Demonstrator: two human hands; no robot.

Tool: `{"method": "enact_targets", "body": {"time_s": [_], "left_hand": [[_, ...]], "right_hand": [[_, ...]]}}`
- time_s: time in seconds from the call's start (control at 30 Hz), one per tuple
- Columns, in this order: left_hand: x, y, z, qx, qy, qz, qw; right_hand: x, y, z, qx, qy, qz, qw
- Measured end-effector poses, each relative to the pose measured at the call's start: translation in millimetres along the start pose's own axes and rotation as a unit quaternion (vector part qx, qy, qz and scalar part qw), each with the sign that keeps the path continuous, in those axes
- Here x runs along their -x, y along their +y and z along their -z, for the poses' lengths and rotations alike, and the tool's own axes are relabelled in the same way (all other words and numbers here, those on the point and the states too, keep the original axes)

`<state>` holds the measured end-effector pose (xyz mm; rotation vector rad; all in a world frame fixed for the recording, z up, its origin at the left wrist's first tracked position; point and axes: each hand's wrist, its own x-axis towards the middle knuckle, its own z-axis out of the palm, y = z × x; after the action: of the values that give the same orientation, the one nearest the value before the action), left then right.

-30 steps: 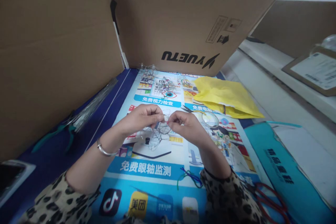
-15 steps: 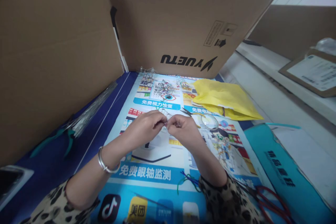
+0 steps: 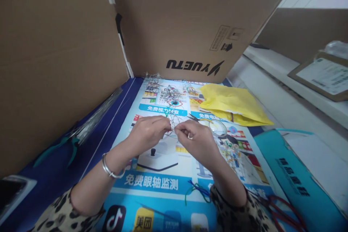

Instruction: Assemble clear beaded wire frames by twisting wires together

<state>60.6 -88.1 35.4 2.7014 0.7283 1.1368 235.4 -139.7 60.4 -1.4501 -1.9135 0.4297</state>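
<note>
My left hand (image 3: 148,133), with a silver bangle at the wrist, pinches one side of a thin wire piece (image 3: 174,120) over the printed mat (image 3: 163,159). Close beside it on the right, my right hand (image 3: 199,141) has its thumb and fingertips closed at the same wire piece. A narrow gap separates the two sets of fingertips. Fine wires fan out just beyond them; their exact shape is hard to make out. Small pliers (image 3: 199,118) and a clear round spool (image 3: 218,127) lie past my right hand.
Cardboard panels (image 3: 190,25) stand behind and at left. Teal pliers (image 3: 73,148) touch a wire bundle (image 3: 98,112). A yellow pouch (image 3: 233,103), teal package (image 3: 288,166) and red-handled scissors (image 3: 285,210) lie right. Blue-green wires (image 3: 198,190) lie in front.
My fingertips have moved slightly apart, and more of the wire piece shows between and beyond them. My right hand has shifted a little to the right and turned.
</note>
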Motion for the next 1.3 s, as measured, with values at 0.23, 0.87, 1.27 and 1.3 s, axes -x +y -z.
{"method": "enact_targets", "body": {"time_s": [0.23,0.87,1.27,1.3], "left_hand": [[-0.7,1.1,2.9,0.011,-0.029,-0.029,0.999],[-3.9,11.5,7.2,0.222,-0.066,0.255,0.939],[-7.6,9.2,9.5,0.25,-0.038,0.262,0.931],[-6.8,8.6,8.9,0.248,-0.038,0.253,0.934]], "right_hand": [[1.6,10.8,-7.8,0.11,0.107,0.185,0.971],[-2.5,15.2,-16.0,0.092,0.128,0.194,0.968],[-3.9,12.2,-13.3,0.082,0.071,0.193,0.975],[-3.9,12.2,-12.7,0.082,0.066,0.192,0.976]]}}
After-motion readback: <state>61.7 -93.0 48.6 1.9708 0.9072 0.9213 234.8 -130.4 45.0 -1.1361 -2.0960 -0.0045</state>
